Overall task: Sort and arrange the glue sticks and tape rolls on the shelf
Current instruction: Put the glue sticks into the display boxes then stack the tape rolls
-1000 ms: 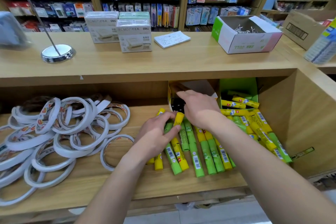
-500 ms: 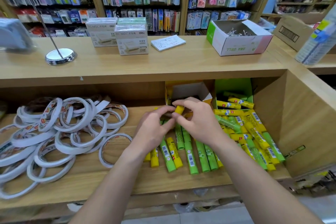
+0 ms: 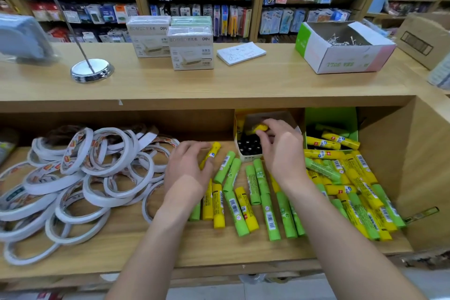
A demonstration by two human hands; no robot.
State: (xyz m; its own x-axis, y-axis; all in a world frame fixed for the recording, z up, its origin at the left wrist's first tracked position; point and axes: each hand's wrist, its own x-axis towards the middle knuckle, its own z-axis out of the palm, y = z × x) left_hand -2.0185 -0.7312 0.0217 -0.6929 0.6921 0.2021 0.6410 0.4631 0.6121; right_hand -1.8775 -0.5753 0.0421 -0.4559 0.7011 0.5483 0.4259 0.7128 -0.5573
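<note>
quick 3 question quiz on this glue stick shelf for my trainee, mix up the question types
1. Multiple choice: what does the right hand pinch over the yellow box? A a tape roll; B a yellow glue stick; C a green glue stick.
2. True or false: the tape rolls are stacked upright in one neat column.
3. Fill in: the left hand touches a loose glue stick whose colour is ___.
Key: 1 B; 2 false; 3 yellow.
</note>
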